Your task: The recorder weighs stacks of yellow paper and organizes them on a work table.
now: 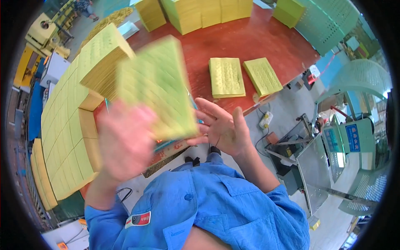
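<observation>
A stack of yellow paper (156, 87), smeared by motion, is held up over the front of the red table, tilted. My left hand (127, 139) grips it at its lower left edge; the hand is blurred too. My right hand (223, 127) is open at the stack's right side, palm turned up and inward, fingers spread. Whether its fingertips touch the stack I cannot tell. Farther right, two smaller yellow paper stacks with rows of embossed marks lie flat: one stack (227, 78) straight, the other stack (262, 76) slanted near the table edge.
The red table (254, 37) curves around me. Many yellow blocks (68, 129) line its left side, with a taller stack (104, 62) on them. More blocks (200, 16) stand along the back, and one block (288, 12) sits at back right. Metal machinery (316, 166) stands at right.
</observation>
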Demonstrator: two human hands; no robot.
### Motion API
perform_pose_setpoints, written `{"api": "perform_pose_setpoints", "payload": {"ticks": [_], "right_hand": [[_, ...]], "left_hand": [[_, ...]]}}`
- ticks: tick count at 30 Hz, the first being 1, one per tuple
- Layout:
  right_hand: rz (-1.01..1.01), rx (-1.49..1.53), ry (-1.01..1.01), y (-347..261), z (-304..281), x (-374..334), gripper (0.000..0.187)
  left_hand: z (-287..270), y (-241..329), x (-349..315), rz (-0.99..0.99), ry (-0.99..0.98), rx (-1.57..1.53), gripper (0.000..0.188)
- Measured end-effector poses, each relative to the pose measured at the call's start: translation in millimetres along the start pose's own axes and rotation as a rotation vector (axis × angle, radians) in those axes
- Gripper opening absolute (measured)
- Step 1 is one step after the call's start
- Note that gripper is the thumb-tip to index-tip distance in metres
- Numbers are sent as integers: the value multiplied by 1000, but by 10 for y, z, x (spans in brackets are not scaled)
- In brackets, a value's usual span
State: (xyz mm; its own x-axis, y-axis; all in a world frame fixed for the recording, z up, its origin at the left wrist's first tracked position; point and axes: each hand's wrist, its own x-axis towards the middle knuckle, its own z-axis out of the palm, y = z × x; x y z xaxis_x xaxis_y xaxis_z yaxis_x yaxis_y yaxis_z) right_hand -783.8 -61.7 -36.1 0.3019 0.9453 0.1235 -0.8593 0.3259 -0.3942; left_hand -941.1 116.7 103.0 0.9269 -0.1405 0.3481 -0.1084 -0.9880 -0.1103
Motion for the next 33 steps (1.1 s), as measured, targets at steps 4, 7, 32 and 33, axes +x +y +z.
{"api": "perform_pose_setpoints", "payload": {"ticks": [4,7,32,33], "right_hand": [[32,-151,330,-150,-258,-262,63],[-47,-208,580,-249,-533,-503,54],[62,-1797,70,-1554,-691,-505,45],[106,-1805,133,-1568,-733,-470,38]], "left_hand": [[985,534,-129,335,173,-329,8],[1396,628,-20,274,150,-301,28],[1825,725,841,-301,-262,-781,19],[1828,662,902,-303,-181,-747,21]]}}
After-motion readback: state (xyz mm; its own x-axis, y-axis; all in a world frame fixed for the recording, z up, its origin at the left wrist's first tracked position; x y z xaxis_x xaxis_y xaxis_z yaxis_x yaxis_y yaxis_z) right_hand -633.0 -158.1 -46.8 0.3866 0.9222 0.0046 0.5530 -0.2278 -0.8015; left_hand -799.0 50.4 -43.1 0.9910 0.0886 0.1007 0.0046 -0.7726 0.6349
